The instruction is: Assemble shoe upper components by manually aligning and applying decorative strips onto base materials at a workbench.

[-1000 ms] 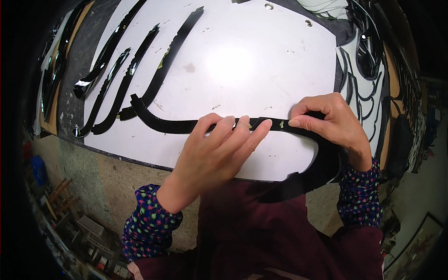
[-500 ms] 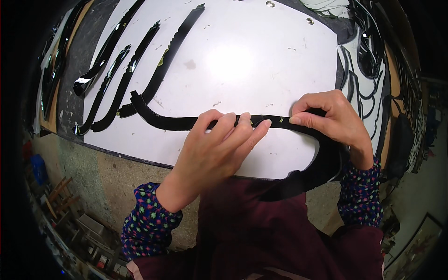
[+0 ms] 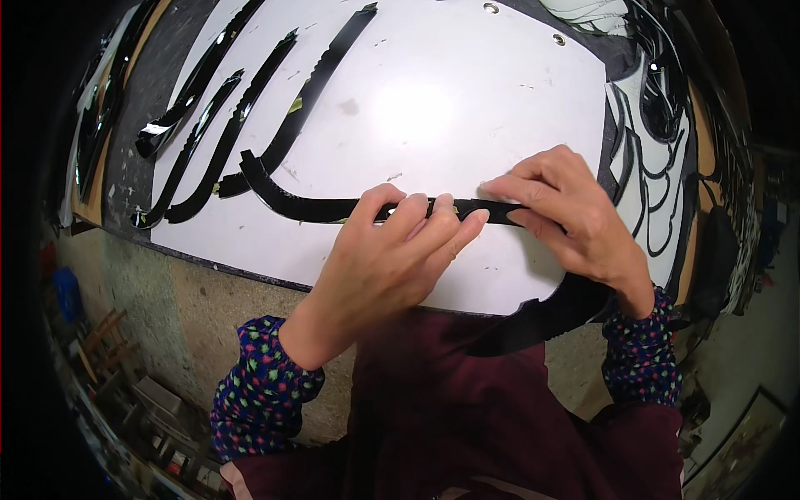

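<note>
A long curved black strip, looking like trim material, lies across the white board near its front edge. My left hand is closed over the strip's middle, its bent fingers and thumb pressed onto it. Beside it on the right, my right hand is over the strip with index finger and thumb apart. Small yellowish and shiny bits show on the strip between the hands. Its wide right end curves round beneath my right wrist and over the board's front edge, close to my dark red apron.
Several similar black strips lie at the board's left; one meets the left end of the worked strip. White curved pieces with dark edges lie at the right. More glossy strips rest far left. Wooden furniture stands on the floor at lower left.
My right index finger has lifted away from the thumb, opening the pinch, and that hand has shifted slightly left. My left hand stays on the strip. The whole view has shifted a little.
</note>
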{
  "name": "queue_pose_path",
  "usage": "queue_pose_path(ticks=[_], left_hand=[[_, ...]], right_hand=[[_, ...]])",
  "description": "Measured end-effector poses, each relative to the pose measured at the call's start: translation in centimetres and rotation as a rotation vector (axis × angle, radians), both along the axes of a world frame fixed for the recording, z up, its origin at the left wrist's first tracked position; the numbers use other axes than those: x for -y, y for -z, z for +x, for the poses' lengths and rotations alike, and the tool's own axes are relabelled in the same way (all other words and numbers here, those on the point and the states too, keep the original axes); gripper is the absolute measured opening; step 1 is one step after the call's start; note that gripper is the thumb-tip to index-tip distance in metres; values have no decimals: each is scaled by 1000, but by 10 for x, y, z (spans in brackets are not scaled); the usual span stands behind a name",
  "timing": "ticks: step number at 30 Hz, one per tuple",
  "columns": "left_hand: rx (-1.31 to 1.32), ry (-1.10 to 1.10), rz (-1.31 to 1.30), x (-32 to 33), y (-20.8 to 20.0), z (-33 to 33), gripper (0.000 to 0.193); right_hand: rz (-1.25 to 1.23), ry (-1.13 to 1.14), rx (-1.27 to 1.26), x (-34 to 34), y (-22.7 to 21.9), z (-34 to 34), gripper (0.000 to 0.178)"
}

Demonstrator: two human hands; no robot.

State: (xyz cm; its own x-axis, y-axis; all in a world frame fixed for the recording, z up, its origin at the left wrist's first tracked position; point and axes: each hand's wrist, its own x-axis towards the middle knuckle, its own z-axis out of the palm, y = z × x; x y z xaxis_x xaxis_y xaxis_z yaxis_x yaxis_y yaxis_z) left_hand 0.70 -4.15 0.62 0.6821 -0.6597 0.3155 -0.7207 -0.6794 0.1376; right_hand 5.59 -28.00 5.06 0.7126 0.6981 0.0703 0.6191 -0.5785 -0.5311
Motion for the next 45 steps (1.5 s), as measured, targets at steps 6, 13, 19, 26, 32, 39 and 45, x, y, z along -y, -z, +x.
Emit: queue_pose_path(ticks=[6, 13, 19, 26, 32, 39, 45], left_hand=[[-16, 23, -83, -3, 3, 0, 38], [-28, 18, -116, -5, 3, 0, 37], [-44, 6, -140, -5, 3, 0, 35], [-52, -2, -150, -5, 3, 0, 35], [-57, -5, -167, -5, 4, 0, 35], [-56, -5, -284, -6, 4, 3, 31], [-14, -23, -299, -4, 5, 3, 33]], right_hand=[[83, 1, -89, -2, 10, -3, 41], [72, 22, -60, -1, 14, -5, 43], [72, 6, -79, 0, 16, -5, 37], [14, -46, 18, 1, 15, -2, 42], [-21, -81, 37, 2, 14, -1, 44], [-34, -139, 199, 0, 12, -3, 50], [-167, -206, 376, 2, 11, -8, 48]])
